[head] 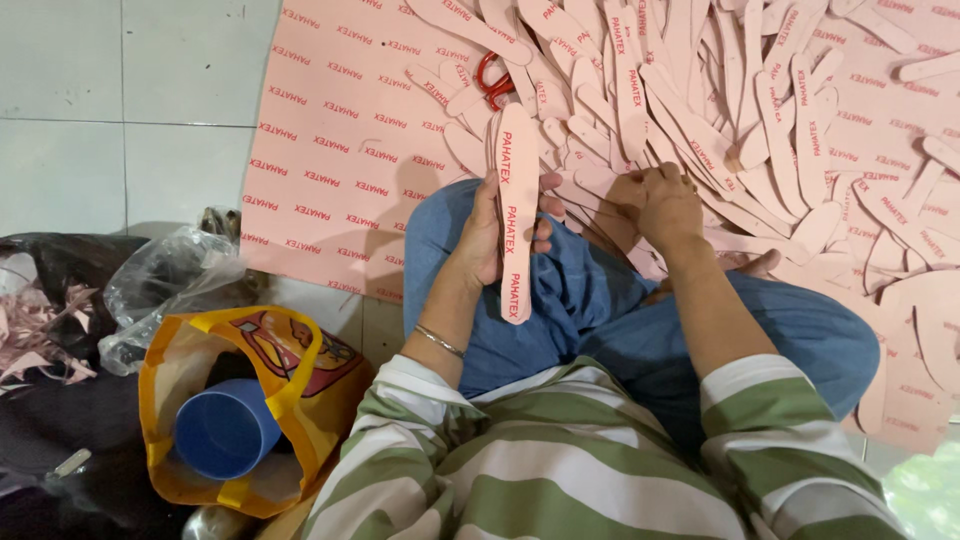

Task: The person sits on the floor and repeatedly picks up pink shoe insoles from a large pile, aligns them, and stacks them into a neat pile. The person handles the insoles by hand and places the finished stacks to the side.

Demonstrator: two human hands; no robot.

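I sit cross-legged on the floor in blue trousers. My left hand [490,235] grips a stack of long pink insole-shaped cutouts [516,210] with red print, held upright over my left knee. My right hand [660,200] reaches into the heap of loose pink cutouts [700,110] spread ahead of me, fingers curled on some pieces at the heap's near edge. Red-handled scissors [493,80] lie half buried among the cutouts beyond my left hand.
A large pink printed sheet [340,150] covers the tiled floor [120,110] ahead. At my left stands a yellow bag [190,350] holding a blue plastic cup [225,430], beside clear plastic wrap [170,280] and a dark bag with pink scraps [35,330].
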